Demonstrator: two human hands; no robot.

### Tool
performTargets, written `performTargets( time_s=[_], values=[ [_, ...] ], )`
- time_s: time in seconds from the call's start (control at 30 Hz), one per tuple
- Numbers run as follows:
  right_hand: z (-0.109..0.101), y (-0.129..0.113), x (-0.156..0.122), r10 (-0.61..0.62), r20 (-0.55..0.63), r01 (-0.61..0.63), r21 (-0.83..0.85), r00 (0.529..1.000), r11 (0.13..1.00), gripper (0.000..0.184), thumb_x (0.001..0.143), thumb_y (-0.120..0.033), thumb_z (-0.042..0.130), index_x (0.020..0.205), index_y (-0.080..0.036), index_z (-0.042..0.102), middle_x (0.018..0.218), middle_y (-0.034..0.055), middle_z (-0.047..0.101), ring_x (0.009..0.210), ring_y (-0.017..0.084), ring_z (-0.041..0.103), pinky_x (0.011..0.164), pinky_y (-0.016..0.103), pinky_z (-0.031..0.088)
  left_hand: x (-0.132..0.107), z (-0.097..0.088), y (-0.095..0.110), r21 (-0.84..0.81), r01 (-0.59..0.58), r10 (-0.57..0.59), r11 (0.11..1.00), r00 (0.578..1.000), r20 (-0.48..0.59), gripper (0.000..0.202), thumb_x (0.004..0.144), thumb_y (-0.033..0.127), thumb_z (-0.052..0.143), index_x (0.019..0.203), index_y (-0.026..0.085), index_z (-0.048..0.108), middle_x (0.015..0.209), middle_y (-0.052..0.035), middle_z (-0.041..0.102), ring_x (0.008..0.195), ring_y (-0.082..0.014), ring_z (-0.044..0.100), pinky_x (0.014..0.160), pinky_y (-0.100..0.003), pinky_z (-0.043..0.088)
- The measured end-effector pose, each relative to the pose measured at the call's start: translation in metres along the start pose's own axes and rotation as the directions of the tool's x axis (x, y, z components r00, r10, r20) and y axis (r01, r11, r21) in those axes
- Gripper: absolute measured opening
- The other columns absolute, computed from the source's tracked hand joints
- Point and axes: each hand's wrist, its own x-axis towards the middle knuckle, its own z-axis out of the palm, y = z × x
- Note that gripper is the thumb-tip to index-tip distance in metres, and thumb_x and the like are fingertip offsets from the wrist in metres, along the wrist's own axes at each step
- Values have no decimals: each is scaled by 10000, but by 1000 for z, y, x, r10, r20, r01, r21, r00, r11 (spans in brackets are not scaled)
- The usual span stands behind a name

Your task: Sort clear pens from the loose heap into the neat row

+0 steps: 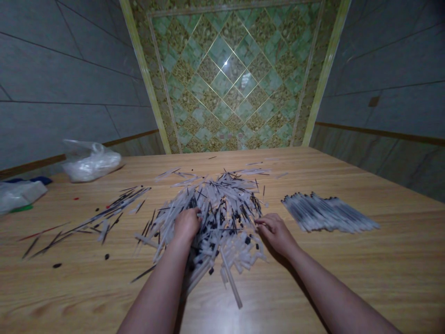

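A loose pile of pen parts (222, 195) spreads over the middle of the table, with clear barrels, thin black refills and small black caps mixed together. My left hand (187, 225) is at the pile's left side, its fingers curled closed among the parts. Whatever those fingers hold is hidden. At the pile's right edge, my right hand (276, 232) has thumb and fingertips pinched together; anything between them is too small to name. Short whitish tube pieces (239, 248) lie between the hands. Right of my right hand, a neat row of pens (328, 213) lies side by side.
Black refills (118, 204), a red one (43, 232) and loose black caps (106, 256) are scattered on the left of the wooden table (392, 273). A clear plastic bag (92, 162) and another white bag (21, 195) stand at the left edge. Tiled walls surround the table.
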Motion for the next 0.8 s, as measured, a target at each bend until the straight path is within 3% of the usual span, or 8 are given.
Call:
performTargets(
  time_s=[0.13,0.23,0.33,0.4,0.6,0.8],
  values=[
    [2,-32,-10,-196,160,182,100,967,978,194,808,-270,505,925,-226,654,903,64,638,922,210,489,844,384,347,3,8,4,62,-29,27,998,999,26,330,722,199,526,1032,193,638,950,-124,675,934,-235,595,797,-297,398],
    [6,-60,-20,-337,362,289,181,869,940,189,756,-372,588,881,-253,664,921,32,623,970,195,456,885,360,316,5,13,11,67,-38,39,997,999,-15,334,734,205,517,1047,200,632,944,-110,676,947,-228,583,828,-300,376],
    [10,-77,-29,-382,505,310,224,774,924,287,681,-487,632,881,-286,670,974,18,602,999,201,430,878,347,310,8,15,18,65,-14,17,998,999,-44,315,740,242,524,1031,208,640,929,-101,676,947,-236,568,837,-318,363],
    [12,-80,-32,-385,549,308,230,742,923,349,655,-522,637,929,-308,659,1016,16,583,1009,204,419,884,350,302,9,15,20,55,2,2,999,998,-63,304,746,254,519,1021,210,643,929,-96,674,953,-242,555,836,-332,357],
    [14,-73,-29,-310,523,281,137,794,950,358,705,-512,594,994,-304,633,1067,41,549,1026,227,404,882,387,298,8,9,29,-43,-50,40,998,977,-211,285,786,261,474,1015,220,639,939,-86,665,966,-270,526,861,-409,319],
    [18,-58,-20,-263,418,286,8,870,958,242,806,-371,526,1017,-289,611,1052,41,573,1022,221,414,895,401,293,9,-1,45,-322,-268,106,908,891,-441,305,815,282,448,1036,168,625,965,-85,646,946,-217,529,863,-350,373]
  ],
)
